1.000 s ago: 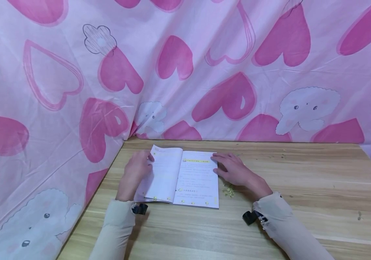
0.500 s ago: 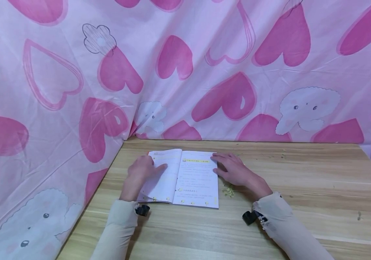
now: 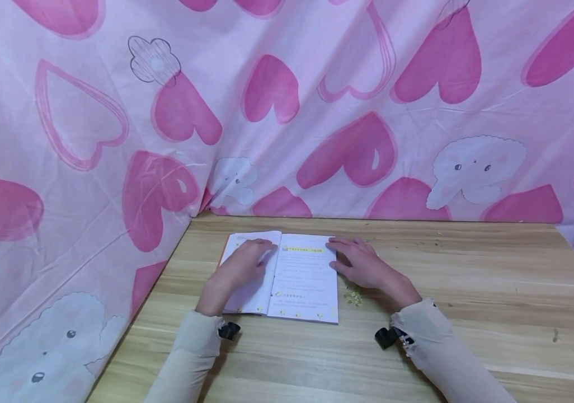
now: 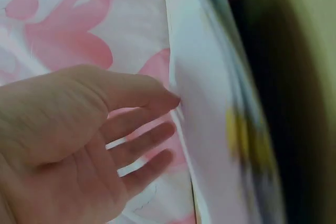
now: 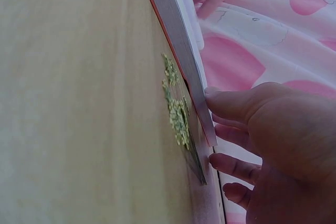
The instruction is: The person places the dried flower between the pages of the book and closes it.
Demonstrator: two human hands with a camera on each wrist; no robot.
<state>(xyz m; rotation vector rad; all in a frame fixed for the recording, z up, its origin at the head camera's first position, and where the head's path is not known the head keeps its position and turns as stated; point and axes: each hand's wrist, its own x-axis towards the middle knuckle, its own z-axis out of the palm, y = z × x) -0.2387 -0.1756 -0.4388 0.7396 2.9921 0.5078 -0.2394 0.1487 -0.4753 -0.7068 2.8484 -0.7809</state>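
Note:
An open book with printed white pages and yellow headings lies on the table. My left hand reaches over the left page, fingers extended toward the gutter. Its thumb tip touches the paper in the left wrist view, the other fingers loosely spread. At the right page's outer edge rests my right hand, thumb and fingertips on the margin. The right wrist view shows that thumb against the book's thick page block, over a red cover edge. Neither hand pinches a page.
A small sprig of dried yellow-green flowers lies on the table beside the book's right edge, below my right hand. The wooden table extends to the right. A pink heart-patterned cloth hangs behind and along the left side.
My left hand has moved right, from the left page's outer edge to near the gutter. The left page, raised at its corner earlier, now lies flatter. My right hand has stayed put.

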